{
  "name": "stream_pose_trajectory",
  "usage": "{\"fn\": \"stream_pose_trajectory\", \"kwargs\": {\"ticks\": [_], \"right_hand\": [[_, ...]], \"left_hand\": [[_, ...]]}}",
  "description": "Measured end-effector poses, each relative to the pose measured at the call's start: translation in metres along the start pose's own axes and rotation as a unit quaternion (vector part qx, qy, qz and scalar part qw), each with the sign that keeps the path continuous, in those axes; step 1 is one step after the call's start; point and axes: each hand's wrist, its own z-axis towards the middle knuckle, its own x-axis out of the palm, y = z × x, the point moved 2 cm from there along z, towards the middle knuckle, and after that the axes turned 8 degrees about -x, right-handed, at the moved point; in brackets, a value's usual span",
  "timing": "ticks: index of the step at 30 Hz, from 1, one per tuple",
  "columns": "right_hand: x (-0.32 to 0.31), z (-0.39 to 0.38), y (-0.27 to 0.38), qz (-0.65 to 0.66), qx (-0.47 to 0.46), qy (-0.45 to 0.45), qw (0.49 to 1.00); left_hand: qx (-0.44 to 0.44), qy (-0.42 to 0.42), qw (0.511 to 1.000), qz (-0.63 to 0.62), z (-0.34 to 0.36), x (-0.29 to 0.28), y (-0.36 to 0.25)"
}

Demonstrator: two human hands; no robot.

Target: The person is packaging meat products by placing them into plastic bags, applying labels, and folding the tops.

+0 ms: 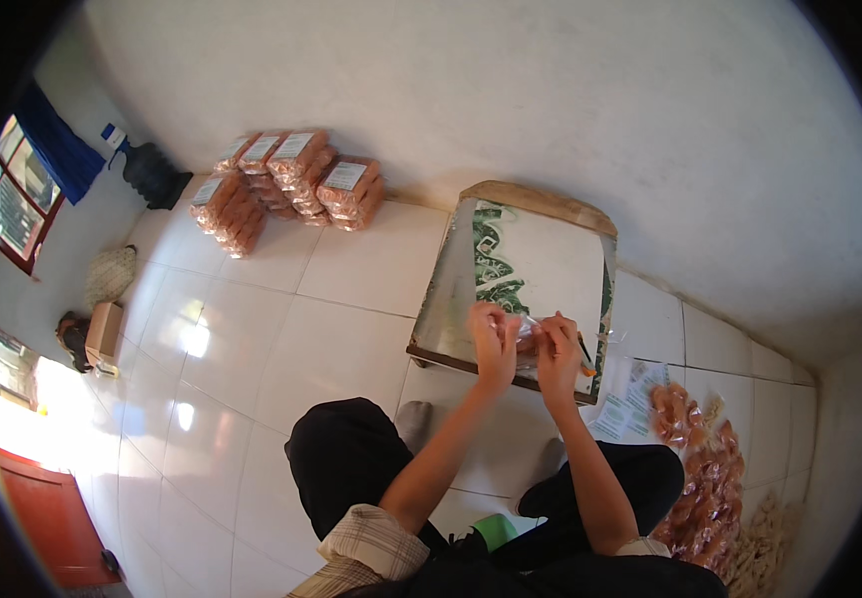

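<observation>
My left hand and my right hand are close together over the front of a low wooden table with a white and green patterned top. Their curled fingers pinch a small clear plastic bag that has something reddish inside, largely hidden by the hands. Just right of my right hand, an orange-handled tool lies at the table's edge, partly covered.
Stacks of labelled orange packets stand along the back wall, left of the table. Loose filled bags and printed sheets lie on the tiled floor at right. A water jug and cardboard box are at left.
</observation>
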Motion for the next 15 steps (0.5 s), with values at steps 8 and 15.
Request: {"fn": "stream_pose_trajectory", "kwargs": {"ticks": [8, 15], "right_hand": [[0.003, -0.003, -0.003, 0.004, -0.003, -0.029, 1.000], [-0.003, -0.003, -0.007, 0.044, 0.002, -0.026, 0.999]], "left_hand": [[0.161, 0.105, 0.895, 0.402, -0.066, -0.003, -0.015], [0.146, 0.093, 0.939, 0.297, -0.049, 0.013, -0.027]]}}
